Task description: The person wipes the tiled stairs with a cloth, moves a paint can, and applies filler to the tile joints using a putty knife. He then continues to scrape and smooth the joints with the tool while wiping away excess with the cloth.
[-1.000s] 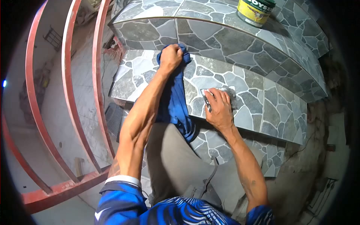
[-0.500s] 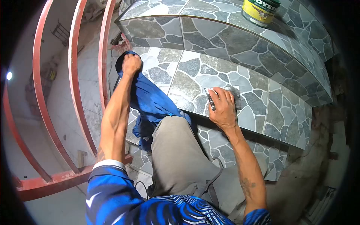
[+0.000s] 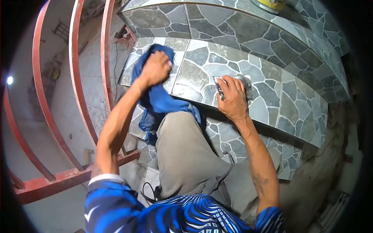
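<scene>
My left hand [image 3: 156, 69] is closed on a bunched blue cloth [image 3: 163, 99], pressing it onto the left part of the tiled step [image 3: 196, 87]. The rest of the cloth hangs over the step's front edge beside my knee. Farther right, my right hand [image 3: 233, 97] grips a flat trowel [image 3: 248, 83] by its dark handle. The trowel's plate lies on or just over the step's stone-patterned tiles, partly covered by my fingers.
A red metal railing [image 3: 77, 97] stands on the left. Behind the step rises a curved tiled riser [image 3: 229, 27], with a yellow and green bucket [image 3: 270, 4] on the level above, cut off by the frame. A lower tiled step [image 3: 229, 134] lies beneath.
My left hand has moved right and inward with the cloth, from the step's left end onto its tiles. My right hand and the trowel stay nearly in place. The view has tilted slightly down.
</scene>
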Motion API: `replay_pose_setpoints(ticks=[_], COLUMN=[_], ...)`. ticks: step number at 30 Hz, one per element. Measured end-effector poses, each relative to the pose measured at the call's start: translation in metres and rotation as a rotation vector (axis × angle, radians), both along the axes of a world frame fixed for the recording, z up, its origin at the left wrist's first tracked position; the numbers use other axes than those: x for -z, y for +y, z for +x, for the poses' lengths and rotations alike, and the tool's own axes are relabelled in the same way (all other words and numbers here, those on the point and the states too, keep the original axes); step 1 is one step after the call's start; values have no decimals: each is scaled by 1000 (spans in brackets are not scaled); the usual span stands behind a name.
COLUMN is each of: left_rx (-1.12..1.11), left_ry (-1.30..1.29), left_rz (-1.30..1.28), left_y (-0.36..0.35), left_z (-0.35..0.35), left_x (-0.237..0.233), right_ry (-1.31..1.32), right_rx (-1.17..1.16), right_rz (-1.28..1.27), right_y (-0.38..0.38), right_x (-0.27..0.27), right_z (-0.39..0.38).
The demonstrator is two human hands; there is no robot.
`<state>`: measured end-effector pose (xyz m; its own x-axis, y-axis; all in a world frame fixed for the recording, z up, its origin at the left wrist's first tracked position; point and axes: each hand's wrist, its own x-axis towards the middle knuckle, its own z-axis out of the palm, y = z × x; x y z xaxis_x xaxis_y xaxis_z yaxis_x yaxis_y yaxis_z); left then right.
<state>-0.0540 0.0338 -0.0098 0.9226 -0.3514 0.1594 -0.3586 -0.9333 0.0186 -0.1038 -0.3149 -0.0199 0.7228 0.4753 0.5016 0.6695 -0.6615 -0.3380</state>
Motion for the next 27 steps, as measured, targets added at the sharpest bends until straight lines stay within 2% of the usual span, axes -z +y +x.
replay_pose_setpoints(ticks=[1,2,3,6,7,9,12,15,18,23,26,27], left_rx=[63,101,86,-38,-45,2,25,61,-22,86,108,169], left_ry=[132,68,188,359,251,244,198,123,279,26,36,-2], left_rz=[-69,-122,-170,-265,-249,-253,-231,-203,-196,-136,-216,-133], left_y=[-20,-25,-32,-54,-52,-56,-66,-52,-54,-63,-65,-68], left_z=[-31,-63,-87,-86,-68,-18,-26,-99,-94,17,29,18], left_x=[-13,1,-6,-33,-16,-10,-14,-21,-27,10,20,16], right_ry=[6,10,8,-2,-5,-14,-5,14,-3,-71,-97,-102], right_rx=[4,2,5,22,18,9,-17,-26,-26,-89,-65,-66], right_rz=[-3,-5,-3,-26,-23,-14,-17,-9,-33,-149,-189,-205], right_y=[-1,-1,-1,3,5,5,0,0,-2,-15,-38,-46], right_x=[1,0,-1,-3,-1,3,2,2,0,-6,-8,-9], right_z=[-3,-4,-3,-4,-4,-2,-2,-3,-1,16,28,31])
